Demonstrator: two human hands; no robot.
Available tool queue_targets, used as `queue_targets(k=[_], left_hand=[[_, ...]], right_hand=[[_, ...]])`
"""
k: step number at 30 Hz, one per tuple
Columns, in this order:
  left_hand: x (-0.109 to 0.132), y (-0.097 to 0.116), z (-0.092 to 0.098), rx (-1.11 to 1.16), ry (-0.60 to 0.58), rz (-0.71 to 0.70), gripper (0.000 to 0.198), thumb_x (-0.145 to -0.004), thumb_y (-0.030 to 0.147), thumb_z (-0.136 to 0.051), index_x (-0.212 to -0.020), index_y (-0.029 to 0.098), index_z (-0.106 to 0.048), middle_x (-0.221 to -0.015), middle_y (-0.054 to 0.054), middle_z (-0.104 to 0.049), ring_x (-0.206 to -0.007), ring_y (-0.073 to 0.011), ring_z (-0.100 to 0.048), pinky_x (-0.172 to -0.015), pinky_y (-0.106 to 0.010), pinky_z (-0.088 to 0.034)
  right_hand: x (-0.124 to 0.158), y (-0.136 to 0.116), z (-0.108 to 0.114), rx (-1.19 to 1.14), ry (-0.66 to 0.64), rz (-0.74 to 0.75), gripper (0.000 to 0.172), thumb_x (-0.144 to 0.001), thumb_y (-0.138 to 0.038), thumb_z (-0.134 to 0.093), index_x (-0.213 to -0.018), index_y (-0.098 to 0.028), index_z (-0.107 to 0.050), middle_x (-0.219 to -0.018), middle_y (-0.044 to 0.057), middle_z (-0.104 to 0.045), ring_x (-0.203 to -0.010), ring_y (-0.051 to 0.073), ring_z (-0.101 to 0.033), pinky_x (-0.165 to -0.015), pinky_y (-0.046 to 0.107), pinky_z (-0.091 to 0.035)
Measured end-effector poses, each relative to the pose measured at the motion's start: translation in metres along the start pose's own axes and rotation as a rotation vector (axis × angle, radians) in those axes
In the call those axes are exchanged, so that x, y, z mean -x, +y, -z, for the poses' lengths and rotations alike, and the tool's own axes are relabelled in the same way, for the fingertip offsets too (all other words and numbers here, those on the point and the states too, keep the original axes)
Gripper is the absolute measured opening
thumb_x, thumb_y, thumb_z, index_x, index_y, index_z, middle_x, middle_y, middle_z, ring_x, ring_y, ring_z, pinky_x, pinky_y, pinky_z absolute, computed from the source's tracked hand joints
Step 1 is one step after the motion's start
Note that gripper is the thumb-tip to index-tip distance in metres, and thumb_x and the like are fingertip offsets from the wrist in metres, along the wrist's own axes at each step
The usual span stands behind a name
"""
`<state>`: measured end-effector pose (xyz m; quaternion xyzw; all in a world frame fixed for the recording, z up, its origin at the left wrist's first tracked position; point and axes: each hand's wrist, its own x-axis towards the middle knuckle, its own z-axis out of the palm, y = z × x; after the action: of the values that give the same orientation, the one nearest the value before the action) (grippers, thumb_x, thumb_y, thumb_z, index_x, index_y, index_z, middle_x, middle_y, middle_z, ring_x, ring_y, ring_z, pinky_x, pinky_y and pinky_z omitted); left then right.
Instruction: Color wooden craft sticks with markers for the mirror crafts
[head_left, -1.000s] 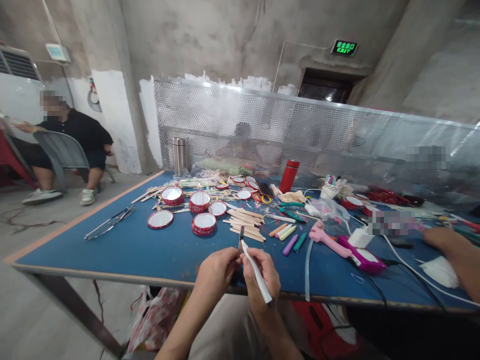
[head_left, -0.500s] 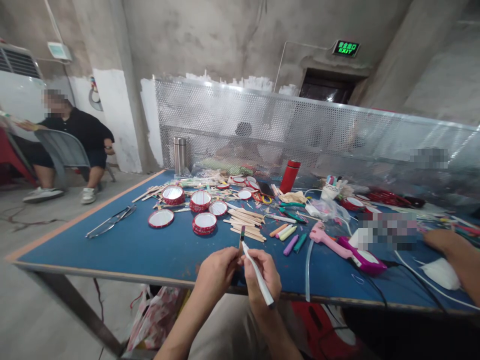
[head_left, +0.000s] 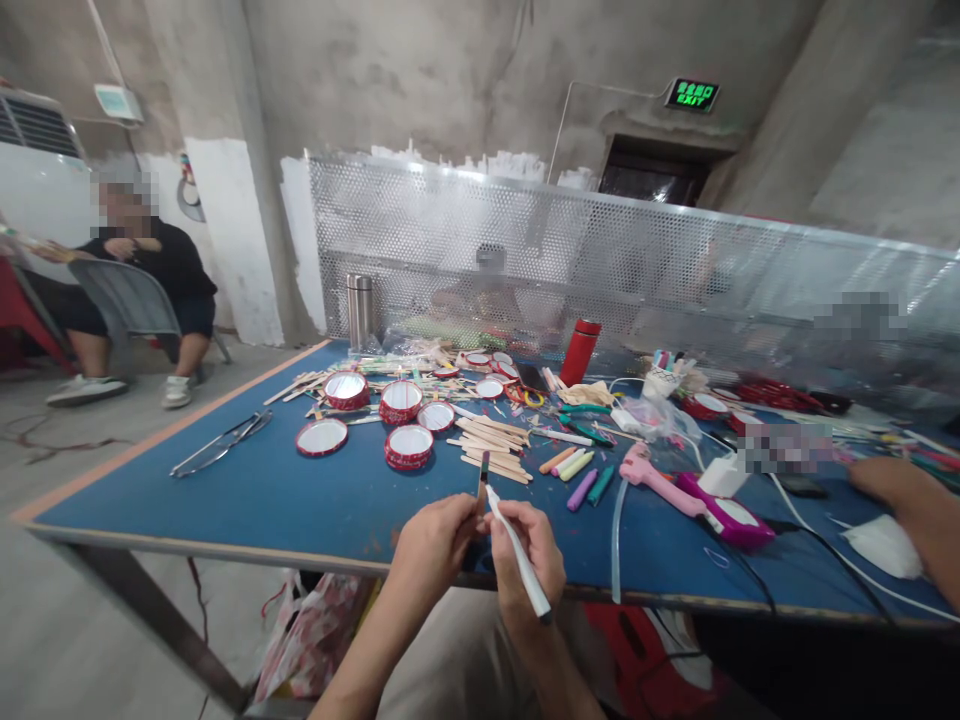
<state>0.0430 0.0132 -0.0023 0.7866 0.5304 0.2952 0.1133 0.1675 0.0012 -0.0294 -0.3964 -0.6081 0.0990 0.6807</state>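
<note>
My left hand point(head_left: 435, 545) pinches a thin wooden stick point(head_left: 483, 474) that stands upright, its upper end darkened. My right hand point(head_left: 529, 560) grips a white marker pen point(head_left: 517, 553) like a pencil, its tip resting against the stick near my left fingers. Both hands hover over the near edge of the blue table point(head_left: 300, 500). Just beyond them lies a pile of plain wooden sticks point(head_left: 491, 445), with several coloured markers point(head_left: 577, 470) to its right.
Round red-rimmed mirrors point(head_left: 409, 445) sit at the centre left, metal tongs point(head_left: 221, 443) further left. A pink glue gun point(head_left: 660, 480), a purple device point(head_left: 724, 515) and cables lie right. Another person's arm point(head_left: 911, 510) rests at the far right; a person sits at the back left.
My hands hold almost still; the pen has shifted slightly against the stick. The seated person at the back left has raised a hand toward the head.
</note>
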Motion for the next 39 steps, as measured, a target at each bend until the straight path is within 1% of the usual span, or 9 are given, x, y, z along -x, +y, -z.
queue_targets(k=[14,18,23,25,30,35,39], left_hand=[[0.001,0.0,-0.001,0.01,0.001,0.007,0.02,-0.091,0.021,-0.041,-0.082,0.02,-0.059,-0.085,-0.004,-0.072,-0.079,-0.0185,-0.067,-0.066,-0.024,-0.044],[0.002,0.0,-0.001,0.005,0.018,0.0,0.021,-0.09,0.022,-0.04,-0.08,0.02,-0.058,-0.082,-0.004,-0.071,-0.076,-0.019,-0.066,-0.065,-0.025,-0.043],[0.001,0.0,-0.001,-0.001,0.031,-0.006,0.024,-0.09,0.023,-0.039,-0.074,0.021,-0.056,-0.075,-0.003,-0.069,-0.07,-0.0173,-0.064,-0.062,-0.024,-0.042],[0.001,0.0,-0.001,0.007,0.027,-0.004,0.023,-0.09,0.023,-0.039,-0.076,0.021,-0.057,-0.077,-0.003,-0.07,-0.072,-0.0174,-0.065,-0.063,-0.024,-0.042],[0.001,0.0,0.0,0.026,0.002,0.004,0.021,-0.089,0.021,-0.04,-0.081,0.021,-0.06,-0.085,-0.004,-0.072,-0.078,-0.0186,-0.066,-0.066,-0.025,-0.044],[0.001,0.001,0.001,0.021,-0.007,0.015,0.021,-0.09,0.02,-0.04,-0.083,0.02,-0.061,-0.086,-0.005,-0.072,-0.08,-0.0192,-0.067,-0.067,-0.025,-0.045],[0.002,0.0,0.0,-0.005,0.009,0.008,0.021,-0.09,0.021,-0.041,-0.078,0.02,-0.059,-0.079,-0.004,-0.071,-0.074,-0.019,-0.066,-0.064,-0.025,-0.044]], right_hand=[[0.0,-0.001,0.002,0.022,-0.051,0.004,0.012,-0.086,-0.022,-0.056,-0.096,-0.022,-0.062,-0.084,0.0,-0.067,-0.069,0.013,-0.065,-0.064,0.023,-0.053],[-0.001,-0.002,0.001,0.043,-0.014,-0.015,0.011,-0.085,-0.023,-0.056,-0.093,-0.021,-0.063,-0.081,0.001,-0.067,-0.068,0.014,-0.065,-0.061,0.023,-0.053],[0.0,-0.003,-0.001,0.047,0.052,-0.068,0.013,-0.085,-0.027,-0.056,-0.091,-0.019,-0.064,-0.079,0.002,-0.068,-0.067,0.015,-0.066,-0.061,0.025,-0.054],[0.0,-0.004,-0.001,0.032,0.034,-0.079,0.013,-0.085,-0.027,-0.056,-0.092,-0.02,-0.064,-0.08,0.002,-0.068,-0.067,0.016,-0.067,-0.062,0.026,-0.054],[-0.002,-0.006,0.002,0.039,-0.013,-0.046,0.012,-0.085,-0.027,-0.057,-0.093,-0.02,-0.064,-0.081,0.002,-0.069,-0.069,0.016,-0.067,-0.062,0.025,-0.055],[0.001,-0.001,0.002,0.068,-0.028,-0.062,0.012,-0.085,-0.027,-0.057,-0.092,-0.021,-0.064,-0.081,0.002,-0.069,-0.069,0.016,-0.067,-0.063,0.025,-0.054],[0.005,0.005,0.0,0.038,0.001,-0.109,0.015,-0.086,-0.029,-0.057,-0.095,-0.02,-0.065,-0.084,0.003,-0.069,-0.071,0.016,-0.067,-0.065,0.026,-0.055]])
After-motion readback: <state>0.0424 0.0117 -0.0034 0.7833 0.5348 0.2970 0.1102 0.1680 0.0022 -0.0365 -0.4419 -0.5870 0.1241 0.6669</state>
